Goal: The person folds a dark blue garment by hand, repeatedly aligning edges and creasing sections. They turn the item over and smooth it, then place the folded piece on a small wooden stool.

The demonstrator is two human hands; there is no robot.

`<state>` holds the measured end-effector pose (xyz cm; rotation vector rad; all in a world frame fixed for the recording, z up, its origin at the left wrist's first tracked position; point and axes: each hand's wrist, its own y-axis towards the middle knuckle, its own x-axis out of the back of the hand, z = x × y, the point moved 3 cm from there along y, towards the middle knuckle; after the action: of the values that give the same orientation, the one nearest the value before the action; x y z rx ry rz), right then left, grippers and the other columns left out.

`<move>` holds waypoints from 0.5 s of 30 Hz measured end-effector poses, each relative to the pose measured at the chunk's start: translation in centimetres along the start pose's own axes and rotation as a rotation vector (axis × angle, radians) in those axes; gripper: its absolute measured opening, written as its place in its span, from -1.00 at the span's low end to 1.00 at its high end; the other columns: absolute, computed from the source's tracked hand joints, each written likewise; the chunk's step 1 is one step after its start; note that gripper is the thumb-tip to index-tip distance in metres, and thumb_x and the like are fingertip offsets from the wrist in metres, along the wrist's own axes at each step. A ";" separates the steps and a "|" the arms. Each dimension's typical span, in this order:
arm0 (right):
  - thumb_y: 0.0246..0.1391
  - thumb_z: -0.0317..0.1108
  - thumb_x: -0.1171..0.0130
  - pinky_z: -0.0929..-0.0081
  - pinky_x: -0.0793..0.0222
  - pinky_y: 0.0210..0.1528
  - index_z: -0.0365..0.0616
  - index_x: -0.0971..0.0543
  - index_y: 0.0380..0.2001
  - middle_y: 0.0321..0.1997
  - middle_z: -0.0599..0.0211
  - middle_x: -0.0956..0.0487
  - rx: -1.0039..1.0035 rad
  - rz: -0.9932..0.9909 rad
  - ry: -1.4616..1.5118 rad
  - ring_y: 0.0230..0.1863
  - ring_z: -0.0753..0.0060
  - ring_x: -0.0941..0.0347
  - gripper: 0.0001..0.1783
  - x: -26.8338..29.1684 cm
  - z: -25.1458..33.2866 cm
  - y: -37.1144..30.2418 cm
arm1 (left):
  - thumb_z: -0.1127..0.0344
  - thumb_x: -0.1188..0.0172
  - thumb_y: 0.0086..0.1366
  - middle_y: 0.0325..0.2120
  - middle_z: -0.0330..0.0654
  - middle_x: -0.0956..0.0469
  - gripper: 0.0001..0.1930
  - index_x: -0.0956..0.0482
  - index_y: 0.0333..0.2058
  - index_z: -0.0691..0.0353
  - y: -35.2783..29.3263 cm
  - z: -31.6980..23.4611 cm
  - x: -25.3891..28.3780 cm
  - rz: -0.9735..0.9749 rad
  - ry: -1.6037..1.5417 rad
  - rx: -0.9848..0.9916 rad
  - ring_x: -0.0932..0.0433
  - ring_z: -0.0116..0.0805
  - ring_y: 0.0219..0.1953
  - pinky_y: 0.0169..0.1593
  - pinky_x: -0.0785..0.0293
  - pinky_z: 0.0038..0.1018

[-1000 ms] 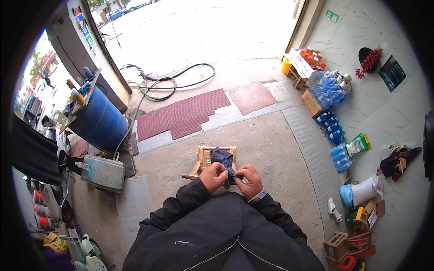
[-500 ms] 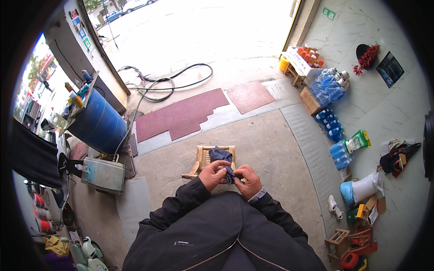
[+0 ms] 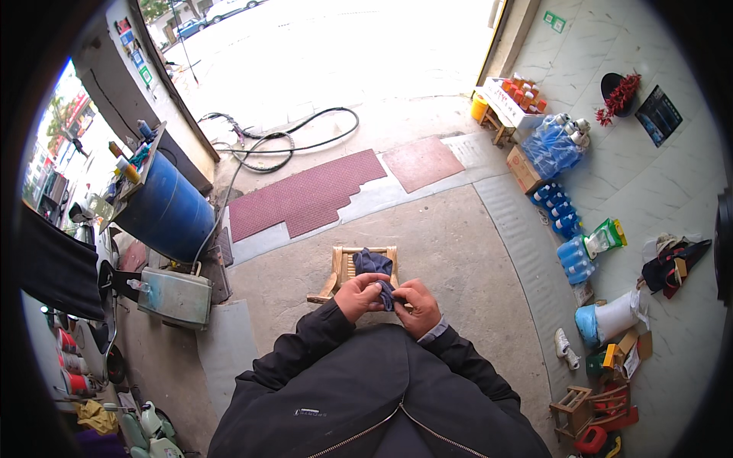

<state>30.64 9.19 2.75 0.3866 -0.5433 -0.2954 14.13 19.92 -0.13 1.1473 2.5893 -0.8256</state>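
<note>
In front of my body, my left hand (image 3: 357, 297) is closed on a bunched dark blue-grey cloth (image 3: 386, 295). My right hand (image 3: 419, 308) pinches at the right side of this small fabric piece, thumb and fingers together. Whether it is a sock or a rag cannot be made out. Just beyond my hands stands a low bamboo stool (image 3: 337, 267) with a slatted seat. Another dark blue cloth (image 3: 372, 261) lies crumpled on that seat. My fingers hide the stool's near part.
A blue barrel (image 3: 174, 204) and a grey metal box (image 3: 175, 296) stand at the left. Ahead lie a black hose (image 3: 267, 146) and red mats (image 3: 305, 195). Bottle packs (image 3: 557, 210), white shoes (image 3: 566, 349) and small wooden stools (image 3: 571, 412) line the right wall.
My right-hand fingers have shifted slightly and curl more at the cloth's edge. The held cloth is bunched differently between my hands. The stool and the cloth on it stay in place.
</note>
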 end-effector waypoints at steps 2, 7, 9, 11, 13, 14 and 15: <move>0.04 -0.66 -0.36 0.37 -0.61 -0.18 -0.24 -0.65 -0.15 -0.12 0.14 -0.59 -0.006 0.034 0.023 -0.14 0.15 -0.62 -0.72 -0.1 0.0 0.0 | 0.31 -0.06 0.59 -0.04 -0.20 -0.64 -0.68 -0.51 0.23 0.22 0.1 0.0 0.0 0.013 -0.026 -0.014 -0.67 -0.46 -0.08 -0.02 -0.70 -0.43; 0.04 -0.56 -0.45 0.37 -0.64 -0.08 -0.28 -0.61 -0.01 -0.02 0.10 -0.57 -0.027 0.087 0.100 -0.07 0.13 -0.62 -0.59 0.1 1.1 0.3 | 0.30 -0.10 0.57 0.00 -0.17 -0.63 -0.68 -0.52 0.21 0.22 0.3 0.1 0.3 -0.076 -0.094 -0.028 -0.68 -0.37 -0.02 0.01 -0.73 -0.39; 0.01 -0.50 -0.51 0.35 -0.61 -0.05 -0.28 -0.60 0.01 0.01 0.08 -0.57 -0.051 0.098 0.095 -0.05 0.11 -0.61 -0.52 0.2 1.5 0.4 | 0.31 -0.11 0.57 0.02 -0.15 -0.62 -0.68 -0.50 0.21 0.25 0.4 0.3 0.4 -0.108 -0.121 -0.022 -0.68 -0.34 -0.01 0.02 -0.73 -0.37; -0.02 -0.46 -0.56 0.33 -0.59 -0.03 -0.27 -0.59 0.03 0.01 0.08 -0.57 -0.042 0.088 0.059 -0.04 0.09 -0.61 -0.47 0.3 1.7 0.6 | 0.31 -0.13 0.56 0.03 -0.12 -0.62 -0.66 -0.49 0.21 0.29 0.6 0.5 0.2 -0.108 -0.153 -0.032 -0.68 -0.31 0.00 0.04 -0.73 -0.36; -0.05 -0.43 -0.58 0.32 -0.57 0.00 -0.26 -0.60 0.02 0.00 0.09 -0.58 -0.013 0.059 0.003 -0.03 0.08 -0.61 -0.46 0.3 1.5 0.9 | 0.32 -0.15 0.55 0.03 -0.10 -0.62 -0.65 -0.48 0.21 0.33 0.5 0.7 -0.1 -0.085 -0.178 -0.030 -0.68 -0.30 0.01 0.06 -0.74 -0.35; -0.05 -0.45 -0.58 0.32 -0.56 -0.01 -0.25 -0.60 0.02 -0.02 0.10 -0.58 -0.021 0.047 -0.004 -0.03 0.08 -0.60 -0.46 0.3 1.4 0.9 | 0.32 -0.17 0.55 0.03 -0.09 -0.62 -0.64 -0.47 0.21 0.34 0.5 0.8 -0.2 -0.072 -0.201 -0.013 -0.68 -0.29 0.01 0.06 -0.74 -0.34; -0.05 -0.46 -0.57 0.32 -0.55 -0.01 -0.24 -0.60 0.02 -0.03 0.11 -0.59 -0.041 0.038 0.000 -0.04 0.08 -0.60 -0.47 0.3 1.3 0.8 | 0.32 -0.16 0.57 0.04 -0.07 -0.60 -0.59 -0.40 0.28 0.35 0.5 0.9 -0.3 -0.045 -0.219 0.003 -0.69 -0.33 0.00 0.09 -0.71 -0.41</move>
<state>30.29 9.40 4.21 0.3360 -0.5430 -0.2695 14.67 19.54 -0.97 0.9444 2.4428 -0.9100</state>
